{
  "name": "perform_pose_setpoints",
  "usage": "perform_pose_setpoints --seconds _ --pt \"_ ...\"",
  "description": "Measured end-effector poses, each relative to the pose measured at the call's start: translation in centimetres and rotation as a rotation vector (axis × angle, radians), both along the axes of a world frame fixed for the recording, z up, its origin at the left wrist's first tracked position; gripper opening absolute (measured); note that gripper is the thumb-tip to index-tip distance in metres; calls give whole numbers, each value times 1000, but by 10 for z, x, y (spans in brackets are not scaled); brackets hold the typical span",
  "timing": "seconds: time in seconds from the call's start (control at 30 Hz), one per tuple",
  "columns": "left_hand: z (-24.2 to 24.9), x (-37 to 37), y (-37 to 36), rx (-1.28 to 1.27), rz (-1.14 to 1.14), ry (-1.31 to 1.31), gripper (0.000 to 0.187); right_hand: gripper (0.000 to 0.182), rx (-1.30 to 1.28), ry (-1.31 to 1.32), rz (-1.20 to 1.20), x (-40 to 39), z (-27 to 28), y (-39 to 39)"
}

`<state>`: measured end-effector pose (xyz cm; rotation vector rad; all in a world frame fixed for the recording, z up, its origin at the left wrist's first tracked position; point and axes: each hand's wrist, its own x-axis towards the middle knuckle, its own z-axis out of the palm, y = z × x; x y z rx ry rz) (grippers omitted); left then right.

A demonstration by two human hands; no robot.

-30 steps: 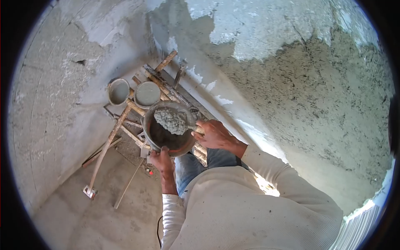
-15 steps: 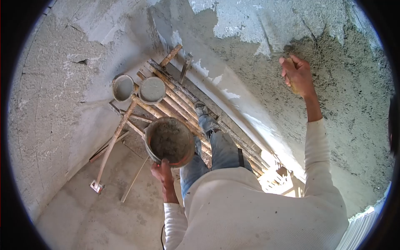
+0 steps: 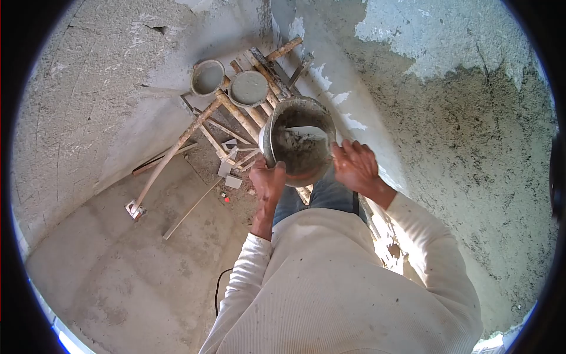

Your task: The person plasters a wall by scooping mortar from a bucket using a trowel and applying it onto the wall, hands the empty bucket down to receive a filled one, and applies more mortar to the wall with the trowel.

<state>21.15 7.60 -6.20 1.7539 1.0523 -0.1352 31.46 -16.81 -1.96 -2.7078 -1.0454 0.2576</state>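
My left hand (image 3: 268, 179) is closed on the near-left rim of a bucket (image 3: 266, 138), which is tilted so that its inside faces me. Grey wet mortar (image 3: 295, 154) coats the inside of the bucket. The pale blade of a trowel (image 3: 306, 132) lies within the bucket, with some mortar against it. At the bucket's right rim, my right hand (image 3: 356, 169) is closed around the trowel's handle, which the fingers hide. To my right rises a wall (image 3: 460, 135) with rough, dark, damp mortar over part of it.
Two more buckets, a left one (image 3: 209, 77) and a right one (image 3: 249, 89), hold grey mortar on a platform of wooden poles (image 3: 240, 113). A slanting pole (image 3: 171, 158) props it from the floor (image 3: 130, 265). Pale scraps (image 3: 232, 181) and a thin stick (image 3: 191, 211) lie below.
My right hand has come down from the wall to the bucket, bringing the trowel blade inside it. My left hand has raised the bucket forward and right. The view has shifted.
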Motion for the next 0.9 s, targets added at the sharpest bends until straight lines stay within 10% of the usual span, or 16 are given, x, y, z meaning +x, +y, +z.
perform_pose_setpoints --seconds 0.17,0.83,0.9 --pt "0 4 -16 37 -4 -142 27 34 -336 546 -287 14 -22 20" --pt "-59 -65 49 -335 533 -311 22 46 225 634 -84 41 45 78" --pt "-71 -87 61 -279 539 -215 19 43 294 1067 -150 81 62 73"
